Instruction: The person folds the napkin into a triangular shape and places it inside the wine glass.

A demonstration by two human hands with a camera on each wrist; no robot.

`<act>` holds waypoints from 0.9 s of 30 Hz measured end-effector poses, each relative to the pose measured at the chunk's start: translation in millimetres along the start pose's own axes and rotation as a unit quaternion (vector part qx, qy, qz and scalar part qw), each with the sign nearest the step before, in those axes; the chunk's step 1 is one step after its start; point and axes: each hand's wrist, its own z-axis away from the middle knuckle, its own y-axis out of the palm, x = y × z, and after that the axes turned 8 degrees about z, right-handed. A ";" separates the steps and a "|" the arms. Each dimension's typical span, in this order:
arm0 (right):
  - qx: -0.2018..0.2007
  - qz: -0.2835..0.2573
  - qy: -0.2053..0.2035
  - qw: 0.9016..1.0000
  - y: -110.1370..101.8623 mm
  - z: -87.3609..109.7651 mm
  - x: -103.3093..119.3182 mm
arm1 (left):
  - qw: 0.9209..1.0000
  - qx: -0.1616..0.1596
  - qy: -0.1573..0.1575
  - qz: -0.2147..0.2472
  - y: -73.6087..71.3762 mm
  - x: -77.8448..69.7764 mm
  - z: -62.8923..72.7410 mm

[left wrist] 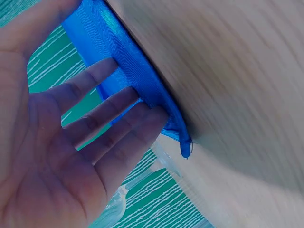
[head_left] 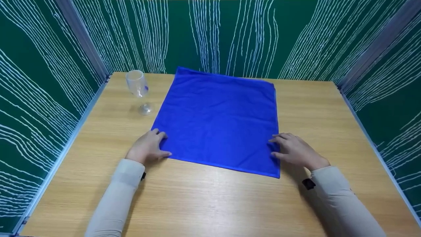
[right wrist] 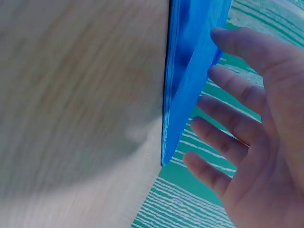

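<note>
A blue cloth [head_left: 217, 118] lies spread out on the wooden table, with slight wrinkles and its near edge slanting down to the right. At its near left corner is my left hand [head_left: 148, 146], its fingers spread and the fingertips at the cloth. In the left wrist view, the left fingers [left wrist: 107, 102] are apart and fairly straight, with the cloth's hemmed edge just past them. By the cloth's right edge, near the front corner, my right hand [head_left: 294, 149] hovers over or lightly touches it. The right wrist view shows the right fingers [right wrist: 232, 118] loosely spread, gripping nothing.
A clear stemmed glass [head_left: 138, 87] stands upright on the table's back left, left of the cloth. Green walls [head_left: 177, 36] with white wavy lines enclose the table [head_left: 204, 204] at the back and both sides.
</note>
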 end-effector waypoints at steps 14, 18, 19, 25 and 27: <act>0.031 0.009 -0.075 0.997 2.0 11.0 19.3 | 1.000 0.003 -0.018 0.010 -0.6 -2.3 0.2; 0.049 0.016 -0.072 0.996 0.2 12.8 24.4 | 1.000 0.007 -0.020 0.013 -1.0 -2.3 0.4; 0.050 0.019 -0.074 0.996 -0.3 13.3 25.3 | 1.000 0.007 -0.019 0.014 -1.2 -2.3 0.4; 0.055 0.022 -0.090 0.994 -5.7 15.1 32.5 | 1.000 0.011 -0.022 0.013 -2.3 -1.5 -0.1; 0.058 0.025 -0.096 0.993 -6.3 15.5 34.0 | 1.000 0.011 -0.023 0.011 -1.8 -1.2 -0.5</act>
